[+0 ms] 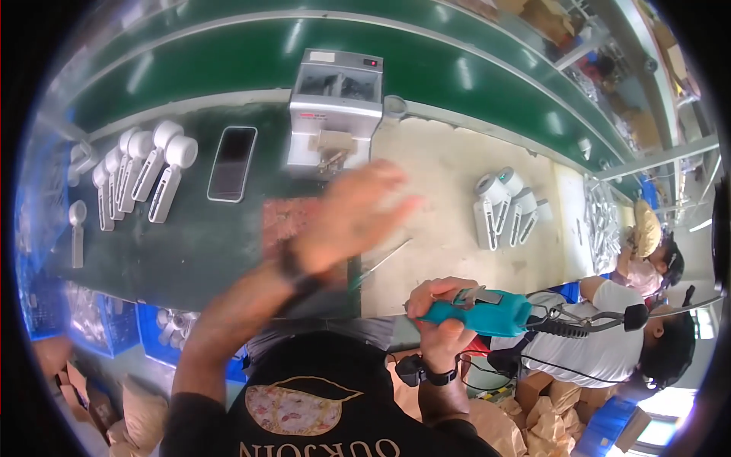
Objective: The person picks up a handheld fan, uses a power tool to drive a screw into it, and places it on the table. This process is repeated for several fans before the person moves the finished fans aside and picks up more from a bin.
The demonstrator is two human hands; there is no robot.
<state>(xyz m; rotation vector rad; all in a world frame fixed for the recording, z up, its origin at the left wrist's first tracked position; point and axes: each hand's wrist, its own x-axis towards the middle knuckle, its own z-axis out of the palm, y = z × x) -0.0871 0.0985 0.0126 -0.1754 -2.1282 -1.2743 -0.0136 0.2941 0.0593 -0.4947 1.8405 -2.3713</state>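
Note:
My left hand point(352, 221) reaches over the bench with thumb and fingers apart, partly smeared by motion, and nothing shows in it. Just beyond it stands a silver-grey screw feeder point(335, 114) with a clear-topped hopper and a small tray at its front. At the bench's near edge my right hand point(442, 320) is wrapped round a teal electric screwdriver point(487, 312), which lies level with its coiled cord trailing right. A red mat point(283, 221) lies partly under my left hand. A thin metal rod-like tool point(384, 260) rests on the bench between my hands.
Several white round-headed handles point(161, 171) lie at the left, beside a phone point(232, 164). More handles with exposed round ends point(506, 209) stand on the right, near clear plastic bags point(601, 221). Blue bins point(106, 320) stand below the left edge. A co-worker point(609, 327) sits at the right.

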